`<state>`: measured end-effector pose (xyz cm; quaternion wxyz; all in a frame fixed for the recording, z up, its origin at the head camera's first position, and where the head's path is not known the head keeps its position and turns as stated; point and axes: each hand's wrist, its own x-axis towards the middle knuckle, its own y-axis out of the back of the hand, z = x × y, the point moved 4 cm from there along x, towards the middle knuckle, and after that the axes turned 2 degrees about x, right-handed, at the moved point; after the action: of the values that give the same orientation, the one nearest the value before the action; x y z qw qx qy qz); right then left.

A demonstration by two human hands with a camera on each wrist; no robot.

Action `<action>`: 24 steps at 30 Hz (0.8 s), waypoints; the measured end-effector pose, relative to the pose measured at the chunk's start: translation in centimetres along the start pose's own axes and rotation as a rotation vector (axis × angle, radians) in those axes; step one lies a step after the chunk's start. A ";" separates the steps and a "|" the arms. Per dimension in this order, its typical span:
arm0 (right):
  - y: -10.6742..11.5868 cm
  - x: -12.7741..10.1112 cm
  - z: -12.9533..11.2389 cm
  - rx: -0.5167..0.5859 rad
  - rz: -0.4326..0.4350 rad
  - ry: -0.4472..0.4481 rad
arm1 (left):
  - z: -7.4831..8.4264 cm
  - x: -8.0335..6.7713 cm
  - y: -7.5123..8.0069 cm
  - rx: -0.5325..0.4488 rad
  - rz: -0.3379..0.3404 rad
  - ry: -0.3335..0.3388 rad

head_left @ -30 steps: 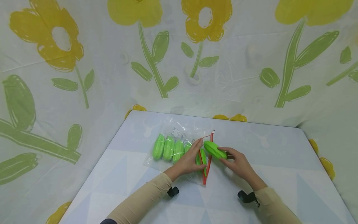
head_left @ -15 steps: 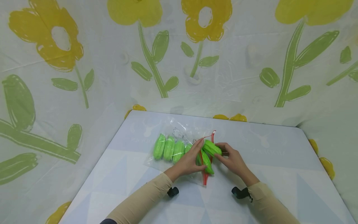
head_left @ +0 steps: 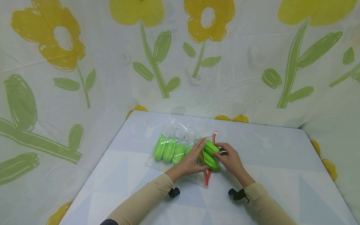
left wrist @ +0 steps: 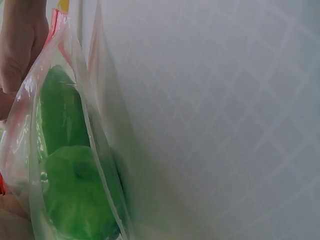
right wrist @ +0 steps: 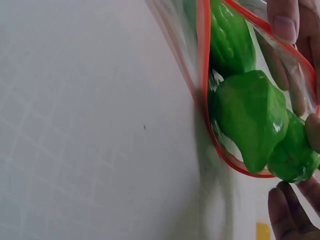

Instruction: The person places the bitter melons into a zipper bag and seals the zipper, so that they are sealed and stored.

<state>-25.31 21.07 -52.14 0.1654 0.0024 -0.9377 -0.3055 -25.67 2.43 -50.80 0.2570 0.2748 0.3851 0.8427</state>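
Note:
A clear zip bag (head_left: 187,128) with a red-edged mouth lies on the table, its mouth toward the right. Several green ridged cucumber-shaped pieces (head_left: 169,150) lie in a row inside it. My left hand (head_left: 189,162) holds the upper lip of the mouth, thumb and fingers spread apart. My right hand (head_left: 232,161) pinches the end of one green piece (right wrist: 294,150), which lies partly within the mouth. Another green piece (head_left: 210,161) rests beside it at the opening, its tip pointing outward in the right wrist view. The left hand hides the middle of the bag.
The pale patterned table (head_left: 270,181) extends around the bag, with its far edge close behind. A white sheet with yellow flowers (head_left: 208,18) hangs at the back and sides. A black wrist camera (head_left: 237,194) sits below the right hand.
My right hand has moved left, bringing the green piece into the bag's mouth. The piece beside it has shifted outward and turned at the opening. My left hand stays in place.

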 end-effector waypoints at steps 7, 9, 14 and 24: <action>-0.8 0.1 0.1 0.014 0.044 -0.089 | 0.0 0.0 -0.1 0.005 0.009 -0.012; -0.9 0.1 0.1 0.026 0.048 -0.098 | 0.0 0.1 -0.2 0.010 0.011 -0.014; -0.9 -0.1 -0.1 0.016 0.054 -0.079 | 0.0 0.0 -0.2 0.005 0.007 -0.006; 0.0 -1.5 0.4 0.016 0.100 -0.050 | -0.2 0.0 -0.3 -0.002 -0.010 0.026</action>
<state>-24.02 21.51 -52.89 0.1570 -0.0509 -0.9430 -0.2890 -25.72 2.47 -51.17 0.2563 0.2618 0.3890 0.8453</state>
